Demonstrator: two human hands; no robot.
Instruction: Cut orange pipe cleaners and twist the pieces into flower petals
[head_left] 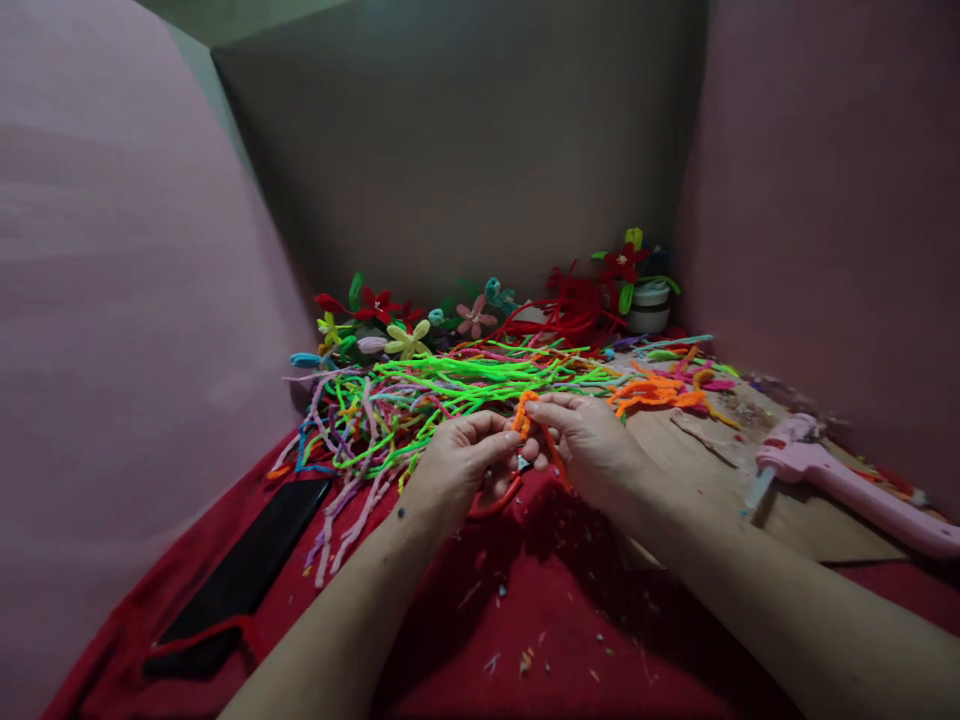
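Observation:
Both hands meet over the red cloth, fingers pinched on an orange pipe cleaner (527,412) bent into a small loop. My left hand (472,455) grips the loop's lower left side. On its upper right side are the fingertips of my right hand (581,440), and a loose orange end hangs below them. A red curved handle (495,505) with a small metal part shows under my left fingers; most of this tool is hidden, so its kind is unclear. Just beyond the hands lies a pile of bright green pipe cleaners (472,380).
Pipe-cleaner flowers (407,340) line the back, and a small white pot (649,306) holds another. At right, a pink glue gun (847,470) rests on cardboard (817,525). A black flat object (247,565) lies at left. Panels enclose three sides; scraps dot the red cloth (570,620).

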